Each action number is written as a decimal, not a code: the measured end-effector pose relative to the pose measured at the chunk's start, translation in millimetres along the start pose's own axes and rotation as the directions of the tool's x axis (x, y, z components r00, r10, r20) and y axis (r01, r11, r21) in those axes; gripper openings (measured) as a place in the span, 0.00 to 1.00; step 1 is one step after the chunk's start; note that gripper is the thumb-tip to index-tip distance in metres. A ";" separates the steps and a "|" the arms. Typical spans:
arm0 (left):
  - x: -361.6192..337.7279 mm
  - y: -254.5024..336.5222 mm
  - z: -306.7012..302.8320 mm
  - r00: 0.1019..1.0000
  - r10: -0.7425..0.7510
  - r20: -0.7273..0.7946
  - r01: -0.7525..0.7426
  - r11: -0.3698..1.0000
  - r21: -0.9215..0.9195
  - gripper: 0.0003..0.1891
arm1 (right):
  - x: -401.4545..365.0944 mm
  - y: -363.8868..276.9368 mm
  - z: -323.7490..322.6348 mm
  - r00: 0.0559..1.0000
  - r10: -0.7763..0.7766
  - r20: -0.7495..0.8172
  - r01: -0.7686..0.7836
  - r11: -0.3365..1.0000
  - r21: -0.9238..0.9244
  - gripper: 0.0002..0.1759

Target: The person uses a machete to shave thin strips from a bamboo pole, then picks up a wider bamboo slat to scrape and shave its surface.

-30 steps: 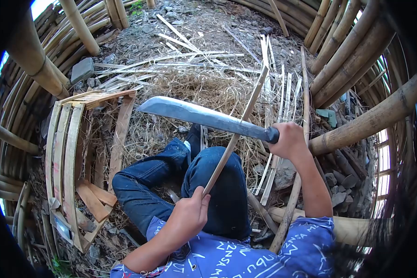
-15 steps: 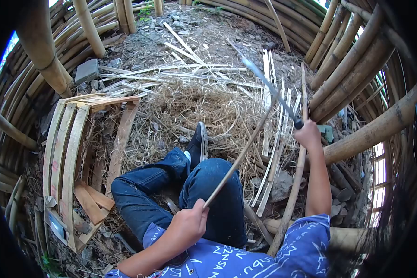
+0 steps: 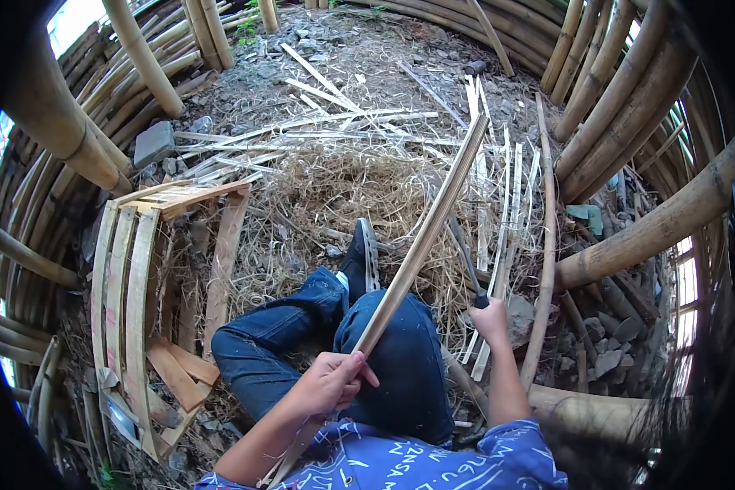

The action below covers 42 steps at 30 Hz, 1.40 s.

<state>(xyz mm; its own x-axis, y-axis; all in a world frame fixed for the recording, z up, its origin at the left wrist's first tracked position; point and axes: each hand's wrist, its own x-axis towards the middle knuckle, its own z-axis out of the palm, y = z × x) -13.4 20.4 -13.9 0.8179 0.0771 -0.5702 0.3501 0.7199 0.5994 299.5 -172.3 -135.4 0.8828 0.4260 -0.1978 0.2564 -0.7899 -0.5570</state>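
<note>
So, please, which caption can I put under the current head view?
Left hand grips a long wooden strip, right hand a dark-handled knife; a slatted wooden crate stands at left.

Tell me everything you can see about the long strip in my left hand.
The strip is long, narrow and straight, pale tan with darker lengthwise streaks, apparently split bamboo or wood. Your left hand grips it, and it slants up and rightward across the raised knee; I can't tell whether they touch.
</note>
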 end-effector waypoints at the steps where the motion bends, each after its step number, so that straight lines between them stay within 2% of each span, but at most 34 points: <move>1: 1.0 -2.0 1.3 1.000 -0.007 -0.001 0.007 1.000 0.012 0.25 | -5.6 2.8 4.1 0.999 -0.032 -0.029 0.034 0.995 0.092 0.09; 2: 2.5 -5.8 2.6 0.997 0.065 -0.051 -0.060 0.995 0.085 0.25 | -8.1 4.6 6.6 0.999 -0.020 -0.033 0.024 0.995 0.101 0.09; 3: 3.4 -8.3 3.5 0.986 0.140 -0.093 -0.124 0.979 0.160 0.25 | -11.4 1.3 6.1 0.997 -0.043 -0.064 0.055 0.978 0.199 0.08; 5: 2.8 -10.2 4.9 0.980 0.158 -0.117 -0.131 0.969 0.209 0.25 | -20.6 -15.8 0.0 0.991 -0.035 -0.131 0.081 0.928 0.364 0.13; 6: 2.7 -10.2 5.4 0.971 0.189 -0.149 -0.148 0.958 0.246 0.25 | -22.5 -23.5 -2.8 0.990 -0.026 -0.137 0.075 0.927 0.368 0.13; 8: 4.6 -10.8 4.7 0.971 0.192 -0.139 -0.152 0.954 0.260 0.25 | -24.1 -39.0 -8.3 0.972 -0.087 -0.220 0.187 0.850 0.492 0.17; 10: 4.9 -10.5 5.4 0.970 0.202 -0.134 -0.161 0.950 0.268 0.25 | -33.4 -63.5 -25.7 0.980 -0.105 -0.170 0.183 0.815 0.549 0.18; 12: 6.0 -7.7 7.8 0.986 0.135 -0.100 -0.117 0.978 0.171 0.25 | -45.1 -88.6 -42.4 0.935 -0.311 -0.172 0.355 0.788 0.502 0.14; 13: 6.2 -6.2 9.5 0.986 0.137 -0.099 -0.118 0.978 0.173 0.25 | -55.8 -110.3 -56.6 0.914 -0.371 -0.162 0.404 0.825 0.396 0.12; 14: 6.3 -4.4 11.9 0.982 0.156 -0.109 -0.127 0.963 0.236 0.25 | -62.5 -127.7 -64.6 0.914 -0.371 -0.165 0.406 0.823 0.397 0.12; 16: 4.5 -3.0 16.8 0.978 0.174 -0.118 -0.131 0.944 0.303 0.25 | -71.6 -149.6 -72.1 0.788 -0.609 -0.089 0.616 0.780 0.111 0.09; 17: 4.6 -2.1 19.4 0.966 0.225 -0.124 -0.167 0.917 0.362 0.25 | -67.2 -147.4 -68.4 0.738 -0.672 -0.057 0.673 0.740 -0.008 0.08; 18: 4.0 -1.6 21.3 0.952 0.276 -0.128 -0.200 0.885 0.420 0.26 | -65.2 -149.9 -70.7 0.738 -0.673 -0.058 0.674 0.739 -0.005 0.08; 20: 1.4 -1.8 24.1 0.946 0.295 -0.133 -0.207 0.868 0.450 0.26 | -59.1 -156.8 -77.1 0.729 -0.669 0.143 0.681 0.691 -0.242 0.09; 22: -1.6 -4.9 23.9 0.940 0.313 -0.139 -0.214 0.855 0.472 0.26 | -43.5 -156.4 -80.1 0.728 -0.665 0.165 0.683 0.681 -0.264 0.11; 23: -1.8 -6.8 22.0 0.933 0.332 -0.138 -0.225 0.838 0.497 0.26 | -33.9 -157.5 -83.4 0.763 -0.624 0.169 0.644 0.712 -0.281 0.11; 24: -1.7 -7.7 20.8 0.926 0.352 -0.134 -0.235 0.819 0.523 0.26 | -25.6 -158.1 -86.0 0.797 -0.580 0.170 0.602 0.740 -0.298 0.12; 31: -0.6 -7.4 22.5 0.925 0.344 -0.158 -0.222 0.830 0.511 0.26 | 1.6 -158.8 -93.8 0.773 -0.625 0.111 0.605 0.673 -0.426 0.07; 33: -4.8 -7.6 23.0 0.931 0.320 -0.175 -0.203 0.853 0.480 0.25 | 19.1 -152.1 -95.1 0.841 -0.539 0.055 0.519 0.773 -0.364 0.06; 36: -4.9 -5.7 25.2 0.934 0.310 -0.176 -0.207 0.874 0.439 0.25 | 29.0 -154.7 -94.0 0.813 -0.580 0.052 0.545 0.727 -0.419 0.06; 40: -2.3 -6.5 24.8 0.925 0.331 -0.186 -0.214 0.859 0.464 0.25 | 32.8 -157.8 -93.0 0.832 -0.553 0.038 0.512 0.741 -0.435 0.09; 42: -2.7 -9.0 25.4 0.925 0.328 -0.193 -0.214 0.867 0.450 0.25 | 34.4 -157.2 -91.9 0.811 -0.584 0.024 0.534 0.722 -0.440 0.09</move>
<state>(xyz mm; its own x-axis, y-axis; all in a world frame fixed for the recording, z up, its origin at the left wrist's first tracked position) -7.1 -3.9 -3.5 0.7829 0.4407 -0.4392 0.3342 0.2976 0.8943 325.8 -74.0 19.5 0.5566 0.8179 0.1456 0.8294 -0.5372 -0.1531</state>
